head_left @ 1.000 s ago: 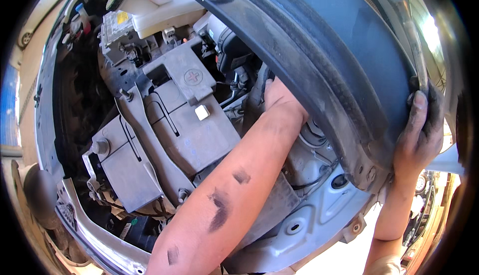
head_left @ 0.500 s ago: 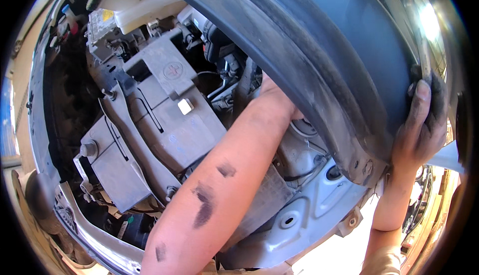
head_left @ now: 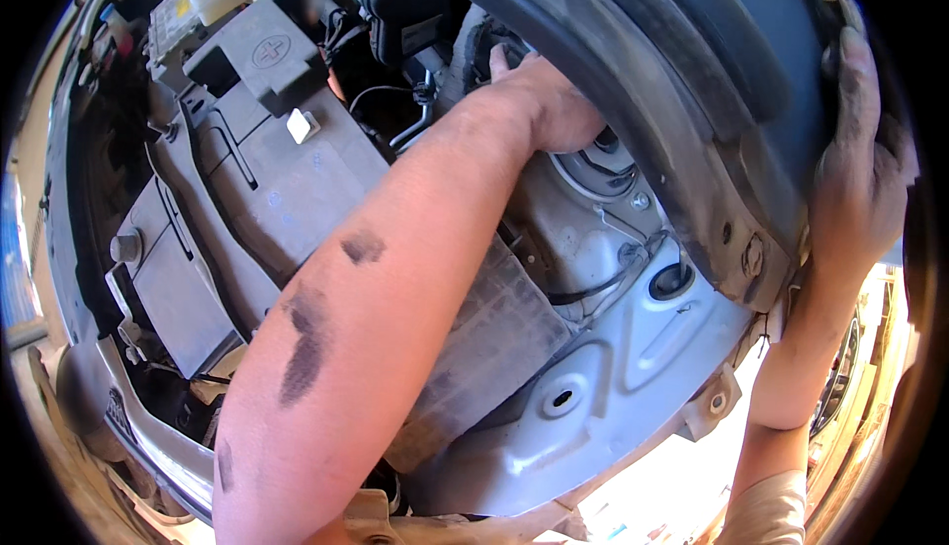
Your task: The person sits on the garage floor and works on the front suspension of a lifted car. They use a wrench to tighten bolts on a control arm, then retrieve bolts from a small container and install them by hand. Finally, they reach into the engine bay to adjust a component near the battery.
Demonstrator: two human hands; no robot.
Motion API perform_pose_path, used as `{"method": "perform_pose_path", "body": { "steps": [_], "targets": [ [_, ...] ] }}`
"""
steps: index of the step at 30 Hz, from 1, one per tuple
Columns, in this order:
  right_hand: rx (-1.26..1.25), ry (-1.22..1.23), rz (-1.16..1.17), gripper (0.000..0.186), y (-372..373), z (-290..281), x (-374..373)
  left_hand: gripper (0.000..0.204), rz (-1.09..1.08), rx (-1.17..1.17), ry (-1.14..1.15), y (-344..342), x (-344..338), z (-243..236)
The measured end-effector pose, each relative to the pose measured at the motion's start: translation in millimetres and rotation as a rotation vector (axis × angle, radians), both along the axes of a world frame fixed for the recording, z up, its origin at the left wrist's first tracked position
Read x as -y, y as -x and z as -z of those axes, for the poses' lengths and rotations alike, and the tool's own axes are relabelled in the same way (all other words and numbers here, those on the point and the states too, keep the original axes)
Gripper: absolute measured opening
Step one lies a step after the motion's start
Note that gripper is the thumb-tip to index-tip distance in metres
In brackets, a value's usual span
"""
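My left hand reaches into an engine bay, beside a strut mount and under the edge of a large dark panel. One digit sticks up near a dark hose; the remaining fingers are hidden behind the panel. Dark smudges mark the forearm, which crosses in front of a grey car battery. At the far right, my right hand grips the panel's outer side. One of its digits stretches up along the edge, while the others curl in shadow.
A metal hold-down bar spans the battery, and a plus-marked cover sits over one end. A small white square piece lies on top. Pale blue bodywork with holes borders the bay. A bracket tab juts from its edge.
The view has shifted, so the battery appears farther left. More of my left hand shows beside the panel edge. My right hand's upper digit is now stretched up along the panel's edge.
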State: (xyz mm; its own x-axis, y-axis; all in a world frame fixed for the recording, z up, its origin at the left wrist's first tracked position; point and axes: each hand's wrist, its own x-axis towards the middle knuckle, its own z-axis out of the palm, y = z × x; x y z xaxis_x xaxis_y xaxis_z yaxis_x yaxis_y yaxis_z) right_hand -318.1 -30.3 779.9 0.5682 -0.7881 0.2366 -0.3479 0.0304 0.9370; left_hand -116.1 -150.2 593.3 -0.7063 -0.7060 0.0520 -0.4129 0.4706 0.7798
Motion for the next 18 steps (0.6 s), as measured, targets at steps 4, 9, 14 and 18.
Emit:
{"method": "perform_pose_path", "body": {
  "steps": [4, 9, 14, 18],
  "targets": [
    [-0.164, -0.008, 0.023, 0.053, 6, 4, 1, 0.047, -0.023, 0.012, 0.015, 0, 4, 2],
    [-0.030, 0.051, 0.075, 0.042, -10, 5, -1, 0.045, -0.053, 0.015, 0.032, -1, 1, -4],
    [1.089, 0.115, -0.212, 0.025, -36, 37, 15, 0.042, -0.105, 0.054, 0.044, -8, 1, 2],
    [1.098, 0.014, -0.264, 0.026, -34, 26, 15, 0.041, -0.143, 0.068, 0.074, -3, 4, 1]
  ]
}}
